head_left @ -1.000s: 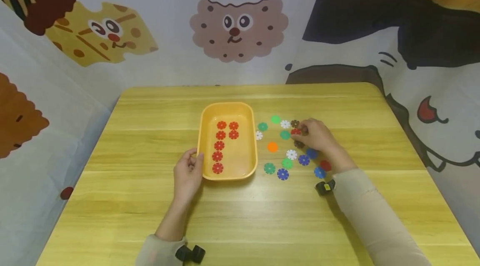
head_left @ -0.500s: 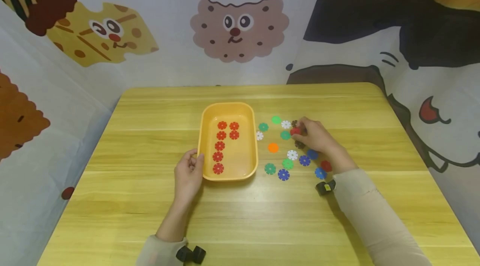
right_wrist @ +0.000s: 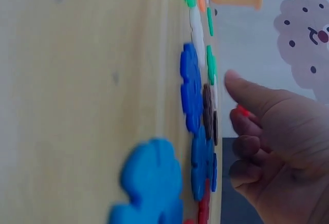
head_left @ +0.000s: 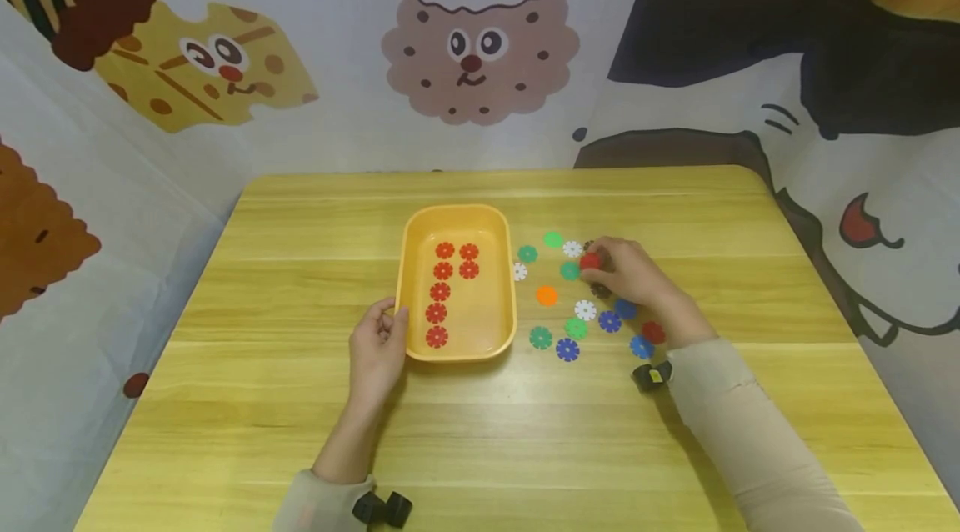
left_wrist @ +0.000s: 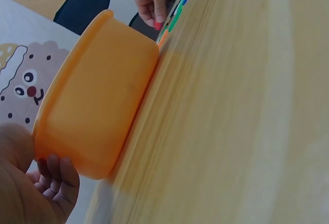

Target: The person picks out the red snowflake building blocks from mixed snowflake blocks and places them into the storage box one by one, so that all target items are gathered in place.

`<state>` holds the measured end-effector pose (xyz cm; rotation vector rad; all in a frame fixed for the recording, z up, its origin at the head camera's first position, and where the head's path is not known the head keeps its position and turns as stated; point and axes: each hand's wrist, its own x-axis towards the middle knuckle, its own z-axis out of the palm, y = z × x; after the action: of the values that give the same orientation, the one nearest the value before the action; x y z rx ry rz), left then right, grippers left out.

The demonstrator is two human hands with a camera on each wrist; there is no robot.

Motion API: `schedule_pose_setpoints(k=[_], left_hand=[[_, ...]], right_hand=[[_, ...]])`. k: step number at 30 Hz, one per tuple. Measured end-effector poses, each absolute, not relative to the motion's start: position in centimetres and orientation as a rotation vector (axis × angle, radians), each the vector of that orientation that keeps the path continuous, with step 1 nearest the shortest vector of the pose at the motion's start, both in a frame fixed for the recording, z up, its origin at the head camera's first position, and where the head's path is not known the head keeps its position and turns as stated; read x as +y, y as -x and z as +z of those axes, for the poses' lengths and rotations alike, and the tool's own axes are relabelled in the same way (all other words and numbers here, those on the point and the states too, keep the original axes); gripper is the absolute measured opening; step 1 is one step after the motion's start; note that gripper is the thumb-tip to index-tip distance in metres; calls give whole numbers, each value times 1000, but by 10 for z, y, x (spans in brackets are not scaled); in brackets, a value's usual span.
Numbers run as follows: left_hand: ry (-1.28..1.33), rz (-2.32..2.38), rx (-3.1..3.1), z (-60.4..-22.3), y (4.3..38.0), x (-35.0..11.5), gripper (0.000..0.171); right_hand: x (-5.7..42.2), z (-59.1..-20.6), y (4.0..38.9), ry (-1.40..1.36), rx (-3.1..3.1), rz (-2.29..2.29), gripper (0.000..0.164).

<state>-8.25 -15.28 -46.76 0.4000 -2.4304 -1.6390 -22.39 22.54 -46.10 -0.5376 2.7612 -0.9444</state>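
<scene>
An orange-yellow tray (head_left: 491,323) stands on the table, and red snowflake discs (head_left: 437,313) lie inside it in two columns, the left longer than the right. My left hand (head_left: 377,346) grips the tray's near-left rim, thumb over the top and fingers against the outer wall, as the left wrist view shows of the tray wall (left_wrist: 103,90). To the right, my right hand (head_left: 633,269) pinches a red snowflake disc (head_left: 589,263) between thumb and fingers, raised a little over the loose pieces. In the right wrist view only a sliver of that red disc (right_wrist: 243,110) shows behind the thumb.
Several loose snowflake discs are scattered right of the tray: green (head_left: 541,338), white (head_left: 586,310), orange (head_left: 547,295), dark blue (head_left: 567,349), light blue (head_left: 641,347), brown (head_left: 600,290) and red (head_left: 654,333). A cartoon-printed cloth (head_left: 330,140) hangs behind the wooden table (head_left: 480,449).
My right hand has picked up the red disc from among the loose pieces and lifted it slightly. The left hand and the tray have stayed in place.
</scene>
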Motion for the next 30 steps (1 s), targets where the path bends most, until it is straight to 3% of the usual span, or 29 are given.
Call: schedule_pose_setpoints(k=[30], left_hand=[[-369,-1628,-2415,-466,81,-151,34]], right_hand=[[162,-447,214,742,2738,-1278,40]])
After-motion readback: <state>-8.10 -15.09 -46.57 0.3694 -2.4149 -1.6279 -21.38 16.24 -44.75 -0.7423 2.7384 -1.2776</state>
